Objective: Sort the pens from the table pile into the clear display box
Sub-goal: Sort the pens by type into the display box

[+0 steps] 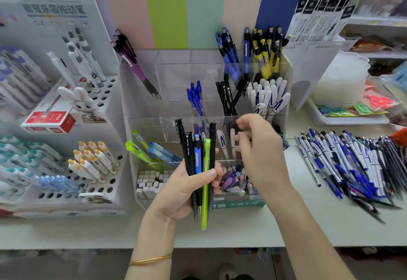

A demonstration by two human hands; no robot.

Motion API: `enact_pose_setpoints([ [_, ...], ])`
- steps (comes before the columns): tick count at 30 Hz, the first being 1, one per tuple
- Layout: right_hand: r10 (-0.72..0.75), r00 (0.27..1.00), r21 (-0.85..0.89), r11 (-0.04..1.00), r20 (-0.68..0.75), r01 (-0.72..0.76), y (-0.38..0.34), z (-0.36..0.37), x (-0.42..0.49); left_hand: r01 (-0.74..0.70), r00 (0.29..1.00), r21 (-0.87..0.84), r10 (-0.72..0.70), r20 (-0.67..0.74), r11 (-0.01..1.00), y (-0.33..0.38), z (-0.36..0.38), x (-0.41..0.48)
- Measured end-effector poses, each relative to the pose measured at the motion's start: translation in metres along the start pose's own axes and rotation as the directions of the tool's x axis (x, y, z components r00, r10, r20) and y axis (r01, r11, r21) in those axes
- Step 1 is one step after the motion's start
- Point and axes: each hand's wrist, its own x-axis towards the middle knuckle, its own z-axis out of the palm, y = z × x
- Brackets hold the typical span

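- The desk [242, 229] is a pale, smooth, matt top that runs left to right and carries everything.
- The clear display box [176, 74] stands at the middle far side. It is stiff, glossy acrylic, stepped in tiers and split by thin walls into compartments. The far right cells hold blue-and-black and yellow-and-black pens, with black and white ones in front of them. Blue pens stand in the middle, and green and light blue ones lean in a near left cell.
- The table pile [348, 165] lies on the desk to the right of the box, well apart from both hands. It is made of slim, hard plastic barrels in white, blue and black, lying criss-crossed. I judge them light, stiff and rather slippery, apt to roll and to catch on each other's clips. Mid-barrel, or a rubber sleeve where there is one, looks the surest place to take hold.
- The left hand [182, 189] grips a bundle of pens [199, 160] upright, just in front of the box, thumb across the barrels and fingers curled behind.
- The right hand [257, 147] hovers over a middle right cell with its fingers drawn together. Something dark shows at the tips, but blur hides whether they pinch it.
- In the bundle, the translucent green pen [206, 182] hangs lowest and looks likeliest to slide out.
- A thin gold bangle [152, 260] circles the left wrist.
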Motion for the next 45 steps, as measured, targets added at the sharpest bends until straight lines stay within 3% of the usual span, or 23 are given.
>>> enact_pose_setpoints([
  [2,-0.015,0.998,0.248,0.969,0.064,-0.002,-0.013,-0.006,-0.002,-0.018,0.999,0.048,0.02,-0.03,0.999,0.002,0.002,0.0],
  [3,-0.033,0.99,0.288,0.958,0.14,-0.009,-0.019,-0.007,-0.003,-0.028,0.998,0.077,0.032,-0.046,0.997,0.003,0.004,-0.001],
  [7,-0.081,0.906,0.112,0.993,0.416,0.037,-0.031,0.005,-0.002,-0.051,0.989,0.127,0.068,-0.128,0.991,0.01,0.006,-0.006],
  [11,-0.052,0.892,0.217,0.975,0.449,-0.053,-0.041,0.016,0.001,-0.047,0.987,0.075,0.058,-0.15,0.996,0.015,-0.004,-0.018],
  [14,-0.014,0.831,0.364,0.903,0.557,-0.229,-0.051,0.02,0.003,-0.066,0.991,-0.049,0.06,-0.116,0.997,0.018,-0.012,-0.027],
  [16,-0.044,0.81,0.395,0.887,0.585,-0.238,-0.054,0.024,0.005,-0.083,0.995,-0.129,0.074,-0.07,0.988,0.021,-0.019,-0.034],
  [19,-0.098,0.823,0.397,0.904,0.559,-0.162,-0.055,0.034,0.007,-0.08,0.992,-0.11,0.067,-0.11,0.991,0.027,-0.025,-0.042],
  [22,-0.093,0.854,0.482,0.854,0.512,-0.196,-0.056,0.041,0.012,-0.074,0.96,-0.033,0.062,-0.273,0.997,0.032,-0.034,-0.051],
  [26,-0.033,0.962,0.593,0.793,0.273,-0.141,-0.059,0.042,0.028,-0.096,0.889,0.068,0.116,-0.443,0.993,0.044,-0.051,-0.069],
  [31,-0.079,0.993,0.558,0.83,0.092,0.014,-0.06,0.057,0.032,-0.102,0.841,0.104,0.142,-0.523,0.989,0.049,-0.059,-0.08],
  [34,-0.131,0.991,0.454,0.882,-0.018,0.124,-0.057,0.061,0.031,-0.108,0.832,0.102,0.146,-0.536,0.989,0.046,-0.059,-0.081],
  [38,-0.259,0.966,0.276,0.929,0.01,0.246,-0.056,0.069,0.026,-0.124,0.861,0.136,0.175,-0.477,0.983,0.046,-0.054,-0.079],
  [45,-0.393,0.919,0.267,0.883,-0.029,0.386,-0.072,0.069,0.02,-0.168,0.887,0.016,0.159,-0.433,0.986,0.046,-0.057,-0.08],
])
